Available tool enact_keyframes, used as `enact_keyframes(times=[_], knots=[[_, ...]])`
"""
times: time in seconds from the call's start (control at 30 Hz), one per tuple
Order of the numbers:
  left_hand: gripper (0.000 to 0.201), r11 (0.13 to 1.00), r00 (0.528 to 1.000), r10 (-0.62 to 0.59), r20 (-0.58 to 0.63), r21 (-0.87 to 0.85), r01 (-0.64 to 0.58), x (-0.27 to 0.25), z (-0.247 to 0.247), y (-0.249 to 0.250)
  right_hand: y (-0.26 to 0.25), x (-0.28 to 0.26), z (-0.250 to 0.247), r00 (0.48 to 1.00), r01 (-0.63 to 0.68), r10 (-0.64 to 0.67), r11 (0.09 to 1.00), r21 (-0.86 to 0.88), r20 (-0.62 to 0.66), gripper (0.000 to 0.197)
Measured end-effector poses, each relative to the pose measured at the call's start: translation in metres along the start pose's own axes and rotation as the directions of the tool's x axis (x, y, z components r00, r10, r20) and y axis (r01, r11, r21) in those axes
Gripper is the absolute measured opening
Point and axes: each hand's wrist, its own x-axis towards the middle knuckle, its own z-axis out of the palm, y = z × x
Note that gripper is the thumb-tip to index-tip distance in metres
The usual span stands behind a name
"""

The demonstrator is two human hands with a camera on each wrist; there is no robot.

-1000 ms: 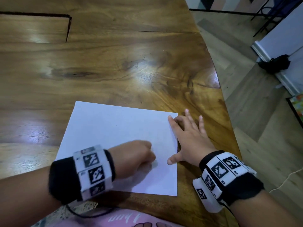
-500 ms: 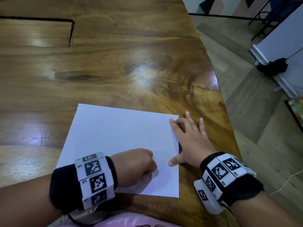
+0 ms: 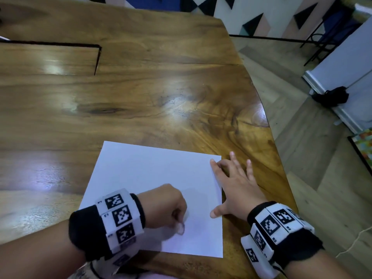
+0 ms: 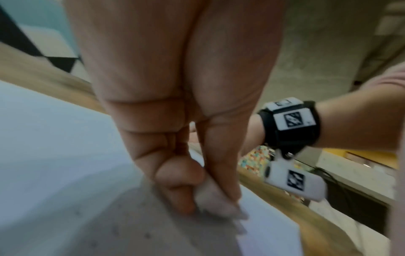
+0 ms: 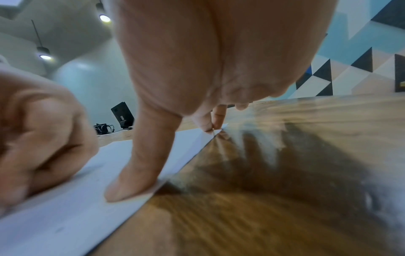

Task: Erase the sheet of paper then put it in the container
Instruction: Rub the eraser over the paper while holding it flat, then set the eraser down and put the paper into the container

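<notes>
Wood grain runs glossy across the table (image 3: 161, 93), and the paper (image 3: 145, 174) lies flat near its front right edge, close to the person. No container shows in any view.

The left hand (image 3: 165, 206) is curled into a fist on the paper's near right part, thumb and fingers pinching a small pale eraser (image 4: 210, 195) whose tip touches the sheet. The right hand (image 3: 235, 184) lies spread with fingers straight, gripping nothing; thumb and forefinger press the paper's right edge while the other fingers rest on the wood.

Erasing looks to be the step in hand. Done well, I judge it wants short strokes running away from the pinned edge, so the sheet stays taut rather than buckling, and light pressure near the free corner.

From the head view the eraser is mostly hidden inside the fist; the left wrist view shows it clearly. Only the right wrist view shows the thumb (image 5: 131, 173) pad flattened right on the paper's margin.
</notes>
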Motion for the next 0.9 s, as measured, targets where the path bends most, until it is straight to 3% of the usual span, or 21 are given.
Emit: enact_keyframes(times=[0.13, 0.23, 0.3, 0.4, 0.43, 0.57, 0.7, 0.9], knots=[[0.006, 0.915, 0.949, -0.201, -0.243, -0.393, 0.093, 0.004, -0.034, -0.022, -0.001, -0.001, 0.000, 1.000, -0.006, 0.006, 1.000, 0.000, 0.009, 0.126], [0.011, 0.860, 0.871, -0.318, -0.375, -0.500, 0.099, 0.006, -0.069, -0.048, -0.002, -0.002, 0.000, 1.000, -0.016, 0.016, 1.000, 0.008, 0.020, 0.126], [0.011, 0.846, 0.776, -0.415, -0.475, -0.515, 0.137, 0.011, -0.093, -0.066, -0.003, -0.002, -0.002, 1.000, -0.020, 0.019, 1.000, 0.012, 0.021, 0.126], [0.007, 0.820, 0.578, -0.549, -0.604, -0.522, 0.234, 0.019, -0.127, -0.088, -0.004, -0.002, -0.004, 1.000, -0.023, 0.023, 1.000, 0.017, 0.019, 0.126], [0.005, 0.816, 0.547, -0.565, -0.618, -0.519, 0.255, 0.023, -0.136, -0.094, -0.005, -0.002, -0.004, 0.999, -0.026, 0.026, 1.000, 0.013, 0.022, 0.126], [0.008, 0.804, 0.512, -0.592, -0.622, -0.497, 0.326, 0.036, -0.154, -0.105, -0.007, -0.003, -0.007, 0.999, -0.041, 0.041, 0.999, -0.002, 0.033, 0.126], [0.007, 0.797, 0.507, -0.603, -0.616, -0.500, 0.340, 0.042, -0.153, -0.118, -0.008, -0.003, -0.009, 0.998, -0.051, 0.051, 0.999, -0.002, 0.035, 0.125], [0.017, 0.859, 0.511, -0.503, -0.697, -0.339, 0.383, 0.005, -0.142, -0.117, -0.009, -0.001, -0.009, 0.999, -0.036, 0.036, 0.999, -0.004, 0.010, 0.118]])
